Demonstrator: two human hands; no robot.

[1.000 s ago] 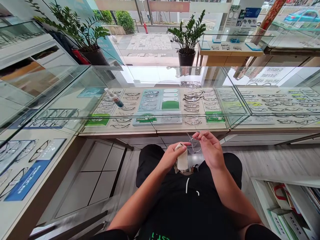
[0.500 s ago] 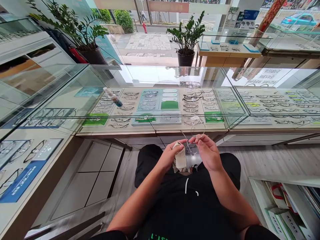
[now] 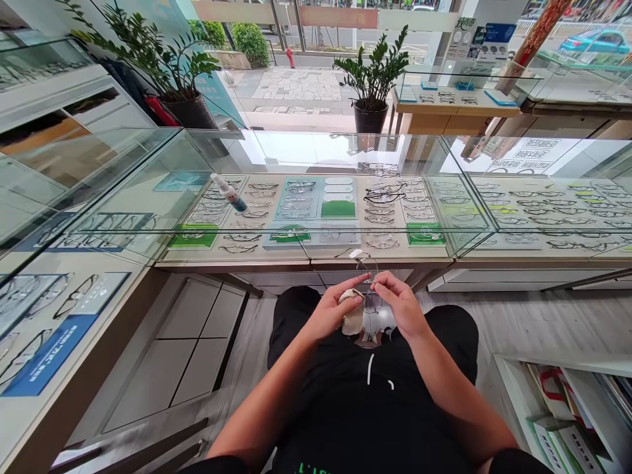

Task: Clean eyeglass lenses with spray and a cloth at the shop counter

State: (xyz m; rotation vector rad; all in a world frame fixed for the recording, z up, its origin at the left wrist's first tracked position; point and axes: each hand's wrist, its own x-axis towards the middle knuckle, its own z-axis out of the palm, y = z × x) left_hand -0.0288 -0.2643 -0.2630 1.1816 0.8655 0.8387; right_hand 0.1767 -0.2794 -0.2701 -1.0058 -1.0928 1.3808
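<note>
Thin wire-framed eyeglasses [image 3: 372, 304] are held on end over my lap, one round rim above the fingers and the other below. My right hand [image 3: 405, 309] pinches them near the middle with thumb and fingertips. A cream cloth [image 3: 352, 322] is bunched in my left hand [image 3: 328, 313], which is closed, its index fingertip at the eyeglasses. Whether the cloth touches a lens I cannot tell. A small white tag [image 3: 355, 253] shows just above the upper rim. Below the hands, something silvery [image 3: 379, 324] lies between my legs, partly covered.
A glass display case [image 3: 311, 230] full of eyeglass frames stands right in front of me, with a spray bottle [image 3: 230, 194] on its top. Another case [image 3: 74, 388] runs along my left. A white shelf [image 3: 508, 375] with folders is at lower right. Potted plants [image 3: 371, 118] stand beyond.
The eyeglasses have moved left toward the cloth and turned, and my right hand has come closer to my left. The cloth is bunched differently. The camera view has shifted slightly.
</note>
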